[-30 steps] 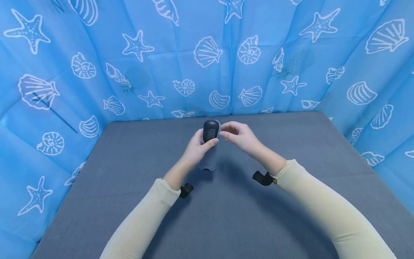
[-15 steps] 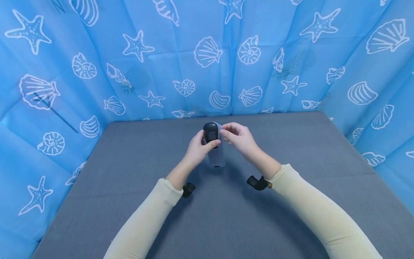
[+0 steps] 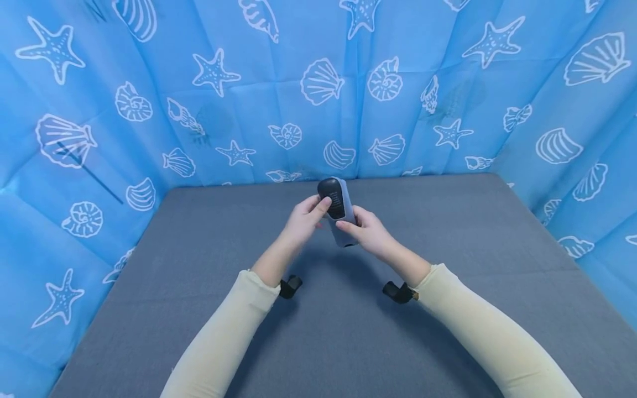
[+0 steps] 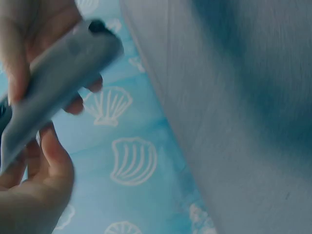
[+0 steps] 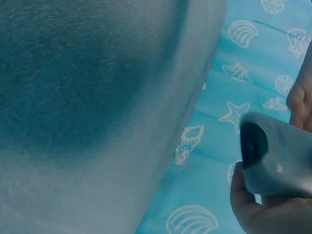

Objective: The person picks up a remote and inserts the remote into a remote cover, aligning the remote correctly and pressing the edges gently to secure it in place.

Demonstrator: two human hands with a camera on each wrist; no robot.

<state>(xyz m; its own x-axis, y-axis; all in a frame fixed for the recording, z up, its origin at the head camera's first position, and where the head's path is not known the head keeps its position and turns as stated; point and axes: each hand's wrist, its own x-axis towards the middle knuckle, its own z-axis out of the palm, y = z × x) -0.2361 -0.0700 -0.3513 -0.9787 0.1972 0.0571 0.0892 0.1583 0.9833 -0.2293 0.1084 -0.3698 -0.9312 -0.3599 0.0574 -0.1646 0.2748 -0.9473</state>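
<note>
A black, rounded handheld device point(image 3: 332, 193) with lines of small pale print sits in a grey sleeve point(image 3: 340, 234), raised above the table and tilted top-left. At its upper left side, my left hand point(image 3: 298, 220) grips the device, thumb across the black face. My right hand point(image 3: 372, 234) holds the sleeve from the right, thumb in front and fingers behind. In the right wrist view the lower end of the sleeve point(image 5: 287, 161) shows a dark opening. The left wrist view has the sleeve point(image 4: 68, 73) slanting between both hands. The device's far side is hidden.
A grey cloth-covered table point(image 3: 328, 331) spreads beneath the hands. Blue curtains point(image 3: 278, 99) with white shells and starfish stand behind it and at both sides. Black wrist mounts point(image 3: 396, 292) hang under the sleeve cuffs.
My right hand has shifted from the sleeve's upper right edge down to a hold on its lower part. The device and sleeve now lean left, and my left thumb sits higher on the black face.
</note>
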